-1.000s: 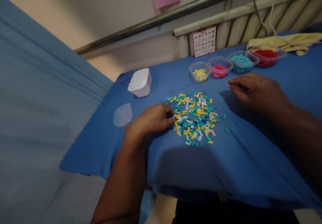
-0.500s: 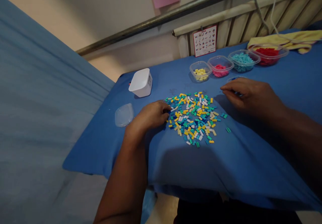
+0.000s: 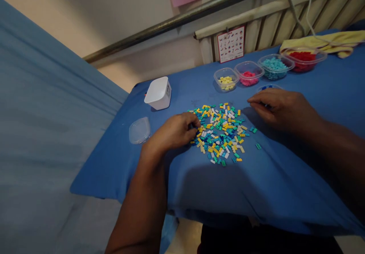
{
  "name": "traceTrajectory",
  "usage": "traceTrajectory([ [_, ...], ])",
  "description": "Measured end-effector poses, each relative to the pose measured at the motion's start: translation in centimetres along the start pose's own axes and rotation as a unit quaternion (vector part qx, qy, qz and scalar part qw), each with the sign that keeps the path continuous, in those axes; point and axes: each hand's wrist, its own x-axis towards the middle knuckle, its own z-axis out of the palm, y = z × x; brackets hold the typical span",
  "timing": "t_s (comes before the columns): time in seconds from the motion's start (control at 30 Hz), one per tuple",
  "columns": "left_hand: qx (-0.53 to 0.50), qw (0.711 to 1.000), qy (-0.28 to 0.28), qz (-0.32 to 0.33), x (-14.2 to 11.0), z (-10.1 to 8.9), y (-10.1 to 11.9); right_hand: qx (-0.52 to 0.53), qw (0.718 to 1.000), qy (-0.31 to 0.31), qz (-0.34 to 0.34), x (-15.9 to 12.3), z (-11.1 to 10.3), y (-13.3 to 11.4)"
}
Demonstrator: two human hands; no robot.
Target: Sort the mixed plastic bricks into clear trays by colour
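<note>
Small building bricks (image 3: 221, 132) in yellow, white, green, teal and dark blue lie in a loose pile on the blue cloth. My left hand (image 3: 181, 130) reaches into the pile's left edge, its thumb and fingers curled close together; whatever they grip is hidden. To the right of the pile, my right hand (image 3: 285, 109) hovers above the cloth with thumb and fingertips pinched. I cannot make out what is in that pinch. Partly hidden behind this hand is a clear tub (image 3: 269, 87) with dark blue bricks.
Clear tubs of yellow (image 3: 226, 80), pink (image 3: 249, 74), light blue (image 3: 276, 67) and red bricks (image 3: 303, 61) line the back right, near a yellow cloth (image 3: 327, 43). A white box (image 3: 158, 93) and a clear lid (image 3: 139, 130) stand left. A picture card (image 3: 230, 45) leans behind.
My left hand has moved slightly right, further over the bricks, and its fingers have drawn closer together. My right hand stays pinched in nearly the same place. The view has shifted a little.
</note>
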Motion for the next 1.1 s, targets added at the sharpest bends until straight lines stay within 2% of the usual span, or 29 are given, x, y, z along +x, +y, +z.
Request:
traceTrajectory([
  [0.1, 0.029, 0.999, -0.035, 0.026, 0.2, 0.5, 0.5, -0.004, 1.000, 0.000, -0.013, 0.0, 0.1, 0.0],
  [0.33, 0.078, 0.996, -0.047, 0.004, 0.3, 0.5, 0.3, 0.004, 1.000, -0.011, -0.028, 0.0, 0.0, -0.1],
  [0.43, 0.064, 0.997, -0.043, 0.001, 0.3, 0.4, 0.2, 0.016, 0.999, 0.003, -0.035, 0.0, -0.1, -0.6],
  [0.5, -0.017, 0.999, -0.031, -0.005, 0.4, 0.6, 0.3, 0.042, 0.998, 0.013, -0.049, 0.0, -0.1, -1.4],
  [0.57, -0.164, 0.986, -0.014, -0.017, 0.6, 1.0, 0.7, 0.078, 0.995, 0.005, -0.060, 0.0, -0.1, -2.7],
  [0.63, -0.310, 0.950, 0.006, -0.022, 1.0, 1.7, 1.3, 0.115, 0.990, -0.011, -0.082, -0.2, 0.1, -4.3],
  [0.7, -0.404, 0.914, 0.023, -0.020, 1.5, 2.6, 2.1, 0.150, 0.981, -0.021, -0.119, -0.2, 0.4, -5.8],
  [0.8, -0.476, 0.878, 0.040, -0.021, 2.3, 3.9, 3.3, 0.177, 0.972, -0.008, -0.151, -0.2, 0.8, -7.3],
  [0.93, -0.538, 0.841, 0.034, -0.035, 3.1, 5.1, 4.0, 0.170, 0.976, 0.008, -0.136, 0.0, 1.0, -7.4],
  [1.1, -0.551, 0.831, 0.048, -0.054, 3.3, 5.7, 4.1, 0.177, 0.978, 0.020, -0.110, 0.1, 1.1, -6.8],
])
